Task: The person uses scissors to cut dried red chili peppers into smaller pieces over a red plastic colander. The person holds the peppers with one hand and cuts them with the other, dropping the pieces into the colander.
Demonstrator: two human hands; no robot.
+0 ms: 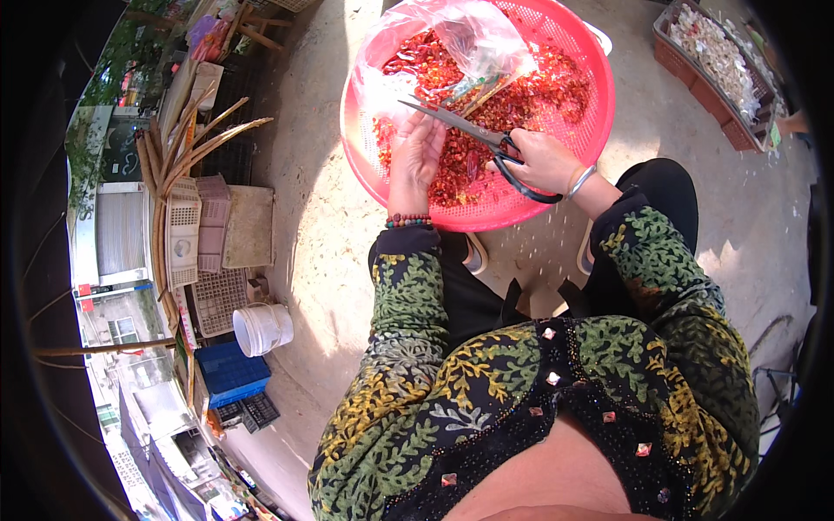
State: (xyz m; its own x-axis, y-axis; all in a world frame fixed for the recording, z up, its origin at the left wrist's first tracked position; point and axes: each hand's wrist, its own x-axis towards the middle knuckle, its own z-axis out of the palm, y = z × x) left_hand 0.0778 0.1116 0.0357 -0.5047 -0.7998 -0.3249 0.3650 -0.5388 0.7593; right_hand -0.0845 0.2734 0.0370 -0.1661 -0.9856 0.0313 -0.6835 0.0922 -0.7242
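Note:
My right hand point(546, 158) grips a pair of scissors point(470, 126) by its black handles, with the blades pointing left over a round pink plastic basket point(589, 133). Palm up, my left hand point(417, 153) is by the blade tips with its fingers curled; whether something small is between them I cannot tell. Cut red chili pieces point(557, 88) cover much of the basket's floor. On top of them lies a clear plastic bag point(485, 39), with whole dried red chilies point(423, 58) showing at its mouth. One larger chili point(472, 168) sits below the scissors.
A reddish-brown crate point(700, 88) of white, papery pieces stands at the upper right, with part of another person's hand point(791, 122) beside it. To the left are a white bucket point(262, 329), a blue crate point(232, 372), stacked plastic crates point(210, 225) and wooden poles point(156, 169).

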